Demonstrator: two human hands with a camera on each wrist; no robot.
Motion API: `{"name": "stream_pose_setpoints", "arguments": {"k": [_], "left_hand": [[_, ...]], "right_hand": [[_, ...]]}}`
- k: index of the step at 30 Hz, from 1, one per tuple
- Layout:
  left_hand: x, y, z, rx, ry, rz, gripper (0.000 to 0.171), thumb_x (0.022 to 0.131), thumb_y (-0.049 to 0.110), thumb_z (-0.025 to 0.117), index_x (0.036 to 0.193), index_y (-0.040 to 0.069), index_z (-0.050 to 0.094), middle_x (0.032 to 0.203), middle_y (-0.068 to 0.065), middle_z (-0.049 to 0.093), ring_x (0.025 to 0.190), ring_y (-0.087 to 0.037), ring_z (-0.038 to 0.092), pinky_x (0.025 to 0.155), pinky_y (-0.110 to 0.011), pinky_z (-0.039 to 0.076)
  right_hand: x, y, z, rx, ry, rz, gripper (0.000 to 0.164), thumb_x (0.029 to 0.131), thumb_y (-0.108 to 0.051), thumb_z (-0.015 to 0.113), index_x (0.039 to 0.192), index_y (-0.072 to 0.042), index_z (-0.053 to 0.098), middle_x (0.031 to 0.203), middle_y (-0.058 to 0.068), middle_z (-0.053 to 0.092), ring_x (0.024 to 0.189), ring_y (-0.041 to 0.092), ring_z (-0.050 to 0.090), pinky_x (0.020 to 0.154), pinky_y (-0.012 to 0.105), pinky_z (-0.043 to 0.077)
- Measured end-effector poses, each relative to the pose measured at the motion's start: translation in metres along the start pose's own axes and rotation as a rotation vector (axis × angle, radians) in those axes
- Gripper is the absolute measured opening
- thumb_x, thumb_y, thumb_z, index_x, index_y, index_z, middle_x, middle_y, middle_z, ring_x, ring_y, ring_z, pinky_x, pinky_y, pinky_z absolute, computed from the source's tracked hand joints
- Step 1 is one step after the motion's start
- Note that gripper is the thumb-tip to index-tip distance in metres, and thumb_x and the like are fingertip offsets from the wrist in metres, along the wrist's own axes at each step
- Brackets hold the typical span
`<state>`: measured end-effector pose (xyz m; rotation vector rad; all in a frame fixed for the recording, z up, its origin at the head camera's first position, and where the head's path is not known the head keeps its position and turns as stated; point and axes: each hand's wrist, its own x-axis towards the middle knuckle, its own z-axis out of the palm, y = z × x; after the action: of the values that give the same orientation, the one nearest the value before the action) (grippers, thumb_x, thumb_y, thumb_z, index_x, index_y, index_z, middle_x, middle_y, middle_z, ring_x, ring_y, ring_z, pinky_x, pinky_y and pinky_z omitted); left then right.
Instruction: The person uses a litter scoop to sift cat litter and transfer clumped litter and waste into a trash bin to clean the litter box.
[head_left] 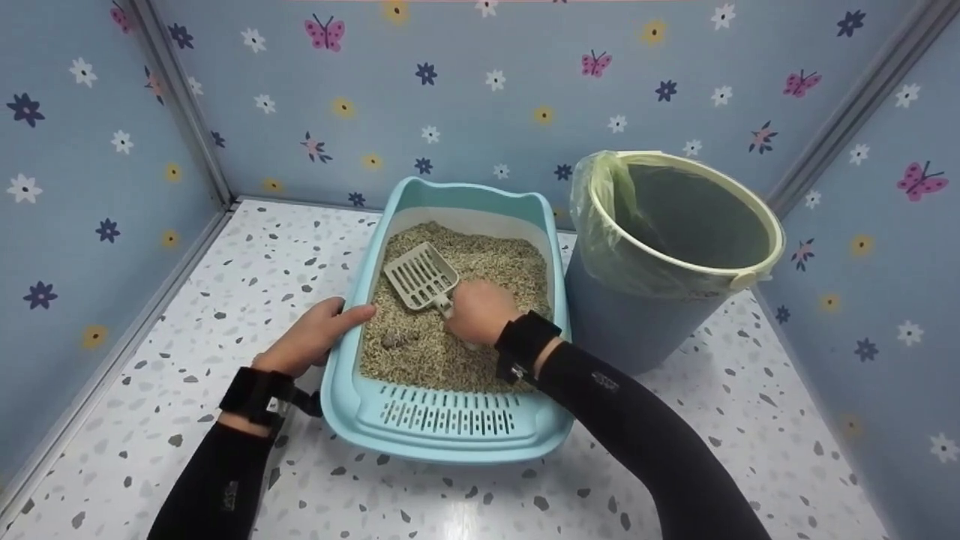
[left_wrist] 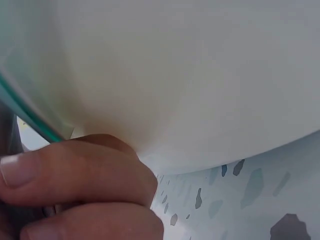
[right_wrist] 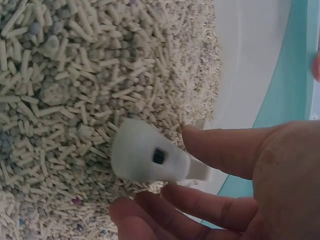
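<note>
My right hand [head_left: 484, 311] holds a pale slotted litter scoop [head_left: 420, 276] by its handle over a blue litter box [head_left: 442, 448]. The scoop's slotted head lies over the litter [head_left: 491, 259] toward the left wall, and no clump shows on it. In the right wrist view, thumb and fingers are around the handle [right_wrist: 145, 152], whose wide end has a small square hole. My left hand [head_left: 315, 334] grips the box's left rim, thumb over the edge and fingers curled outside against the white lower wall [left_wrist: 210, 90]. A greyish clump [head_left: 397, 337] sits in the litter near the left thumb.
A tall grey-blue bin [head_left: 622, 322] with a cream rim and a greenish plastic liner [head_left: 600, 202] stands close at the box's right. Patterned blue panels [head_left: 450, 90] enclose the back and sides. The speckled floor [head_left: 225, 300] extends around the box.
</note>
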<state>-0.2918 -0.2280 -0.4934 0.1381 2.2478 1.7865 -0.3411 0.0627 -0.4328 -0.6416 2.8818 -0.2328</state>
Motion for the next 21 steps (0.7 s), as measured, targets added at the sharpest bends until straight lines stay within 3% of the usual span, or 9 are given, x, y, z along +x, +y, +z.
{"name": "stream_pose_setpoints", "arguments": {"k": [4,11,17,21], "left_hand": [[-0.001,0.001,-0.001,0.000,0.003,-0.001,0.065,0.108,0.057,0.068,0.126,-0.004,0.054,0.095,-0.013,0.065,0.062,-0.013,0.059,0.048,-0.024,0.045],[-0.002,0.001,-0.001,0.011,0.000,0.004,0.069,0.108,0.057,0.068,0.128,-0.008,0.054,0.097,-0.017,0.067,0.063,-0.015,0.061,0.050,-0.026,0.048],[-0.003,0.002,0.000,0.023,0.008,-0.004,0.067,0.108,0.057,0.068,0.128,-0.006,0.054,0.100,-0.018,0.068,0.067,-0.017,0.064,0.052,-0.027,0.051],[-0.001,0.003,0.001,0.018,0.001,-0.004,0.067,0.108,0.056,0.068,0.130,-0.006,0.054,0.106,-0.023,0.070,0.071,-0.020,0.069,0.055,-0.029,0.056]], "right_hand": [[0.001,0.001,0.003,-0.002,0.005,0.000,0.044,0.103,-0.035,0.080,0.068,-0.019,0.058,0.062,-0.004,0.058,0.055,0.016,0.056,0.052,0.035,0.050],[0.000,0.000,0.002,-0.018,0.016,-0.017,0.042,0.099,-0.014,0.072,0.066,-0.020,0.046,0.062,-0.005,0.041,0.052,0.015,0.040,0.048,0.033,0.039],[0.002,0.004,-0.002,0.059,0.009,-0.026,0.045,0.100,-0.015,0.072,0.067,-0.020,0.042,0.062,-0.006,0.032,0.053,0.014,0.031,0.053,0.032,0.029],[0.003,0.007,-0.007,0.100,-0.017,-0.026,0.047,0.103,-0.015,0.071,0.068,-0.019,0.041,0.067,-0.004,0.033,0.054,0.014,0.030,0.057,0.032,0.031]]}}
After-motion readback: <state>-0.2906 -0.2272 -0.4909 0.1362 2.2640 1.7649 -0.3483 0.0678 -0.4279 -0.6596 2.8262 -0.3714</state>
